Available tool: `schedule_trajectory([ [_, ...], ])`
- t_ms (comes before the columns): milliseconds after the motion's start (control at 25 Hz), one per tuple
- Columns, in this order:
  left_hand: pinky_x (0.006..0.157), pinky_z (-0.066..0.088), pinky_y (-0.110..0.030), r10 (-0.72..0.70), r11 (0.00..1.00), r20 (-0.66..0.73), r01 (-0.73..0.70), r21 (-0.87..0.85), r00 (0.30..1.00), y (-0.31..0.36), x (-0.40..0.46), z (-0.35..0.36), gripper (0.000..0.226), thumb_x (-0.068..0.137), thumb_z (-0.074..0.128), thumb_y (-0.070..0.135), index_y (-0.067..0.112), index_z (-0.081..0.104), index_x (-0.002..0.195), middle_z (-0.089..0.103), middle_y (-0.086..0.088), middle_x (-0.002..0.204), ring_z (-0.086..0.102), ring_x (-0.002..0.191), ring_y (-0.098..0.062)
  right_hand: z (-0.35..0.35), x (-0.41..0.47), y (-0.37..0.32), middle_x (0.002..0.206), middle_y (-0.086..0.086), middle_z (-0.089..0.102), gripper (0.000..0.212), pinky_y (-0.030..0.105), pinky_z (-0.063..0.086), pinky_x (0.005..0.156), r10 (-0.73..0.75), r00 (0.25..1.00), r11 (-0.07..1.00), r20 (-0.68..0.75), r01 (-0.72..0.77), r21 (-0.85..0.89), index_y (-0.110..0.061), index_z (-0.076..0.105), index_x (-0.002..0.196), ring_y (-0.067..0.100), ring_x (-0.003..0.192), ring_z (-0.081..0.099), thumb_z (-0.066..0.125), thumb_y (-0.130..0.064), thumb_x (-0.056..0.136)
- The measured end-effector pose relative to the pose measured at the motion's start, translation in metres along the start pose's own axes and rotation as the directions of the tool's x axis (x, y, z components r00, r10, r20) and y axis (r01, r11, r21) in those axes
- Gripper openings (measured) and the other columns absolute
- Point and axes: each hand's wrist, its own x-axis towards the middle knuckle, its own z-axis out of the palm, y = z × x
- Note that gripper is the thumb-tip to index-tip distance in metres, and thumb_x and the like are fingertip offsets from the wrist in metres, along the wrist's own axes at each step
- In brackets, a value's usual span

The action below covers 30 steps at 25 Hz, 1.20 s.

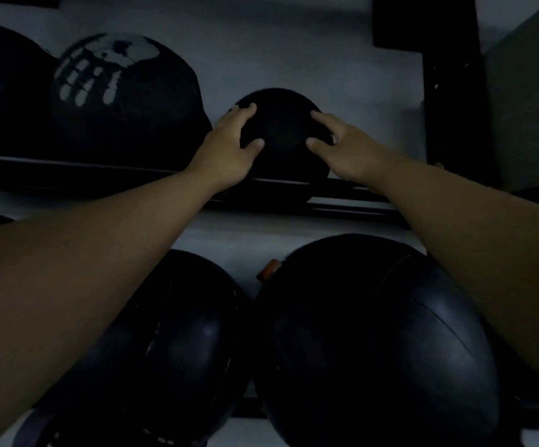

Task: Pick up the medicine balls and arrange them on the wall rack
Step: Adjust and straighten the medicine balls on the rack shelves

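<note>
A small black medicine ball [282, 130] sits on the upper rail of the wall rack [68, 166]. My left hand [229, 150] presses against its left side and my right hand [345, 146] against its right side, fingers spread over the ball. To its left on the same rail rests a larger black ball with white print [126, 95], and another dark ball [3, 85] beyond that. On the lower rail sit two big black balls, one [177, 343] under my left forearm and one [374, 343] under my right.
A black upright post [452, 108] of the rack stands at the right, next to a grey-green wall panel [529, 101]. The white wall [261, 43] lies behind the balls. The scene is dim.
</note>
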Motion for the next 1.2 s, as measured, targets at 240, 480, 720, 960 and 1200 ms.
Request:
schedule_trajectory([
  [240, 0.117, 0.022, -0.023, -0.130, 0.988, 0.107, 0.120, 0.101, 0.986, 0.067, -0.039, 0.016, 0.080, 0.101, 0.065, 0.047, 0.023, 0.030, 0.168, 0.021, -0.007, 0.179, 0.026, 0.162, -0.023, -0.011, -0.079, 0.014, 0.161, 0.009, 0.044, 0.056, 0.014, 0.027, 0.101, -0.084, 0.996, 0.996, 0.031, 0.084, -0.001, -0.030, 0.037, 0.161, 0.021, 0.145, 0.044, 0.053, -0.037, 0.107],
  [480, 0.104, 0.034, -0.026, -0.236, 0.972, 0.223, 0.231, 0.051, 0.946, 0.100, -0.112, 0.076, 0.066, 0.102, 0.061, 0.052, 0.024, 0.045, 0.160, 0.043, -0.005, 0.166, 0.046, 0.148, -0.020, -0.017, -0.158, 0.069, 0.153, 0.009, 0.051, 0.048, 0.032, 0.035, 0.118, 0.013, 0.994, 0.999, 0.108, -0.017, 0.033, -0.028, 0.050, 0.153, 0.025, 0.145, 0.046, 0.053, -0.039, 0.106],
  [720, 0.127, 0.032, -0.056, -0.528, 0.820, 0.131, 0.544, -0.177, 0.839, 0.088, -0.206, 0.123, 0.090, 0.088, 0.052, 0.082, 0.040, 0.030, 0.165, 0.026, 0.002, 0.173, 0.030, 0.159, -0.030, -0.011, -0.223, 0.124, 0.166, -0.003, 0.036, 0.064, 0.062, 0.023, 0.125, 0.179, 0.984, 0.978, 0.011, -0.179, 0.110, -0.052, 0.038, 0.154, 0.031, 0.155, 0.027, 0.038, -0.076, 0.095],
  [960, 0.128, 0.016, -0.067, -0.615, 0.768, -0.024, 0.592, -0.246, 0.788, 0.094, -0.221, 0.151, 0.115, 0.058, 0.047, 0.100, 0.049, 0.027, 0.160, 0.022, 0.010, 0.174, 0.018, 0.162, -0.029, -0.003, -0.218, 0.140, 0.172, 0.007, 0.028, 0.086, 0.065, 0.022, 0.125, 0.462, 0.887, 0.849, 0.011, -0.446, 0.283, -0.053, 0.029, 0.159, 0.042, 0.157, 0.024, 0.037, -0.091, 0.083],
  [1200, 0.127, 0.032, -0.057, -0.541, 0.775, 0.130, 0.552, -0.308, 0.831, 0.064, -0.197, 0.130, 0.104, 0.065, 0.060, 0.088, 0.041, 0.045, 0.156, 0.040, 0.005, 0.165, 0.035, 0.155, -0.026, 0.019, -0.230, 0.117, 0.172, 0.014, 0.023, 0.100, 0.071, 0.016, 0.121, 0.536, 0.841, 0.840, -0.067, -0.525, 0.137, -0.044, 0.018, 0.162, 0.050, 0.156, 0.019, 0.017, -0.096, 0.078],
])
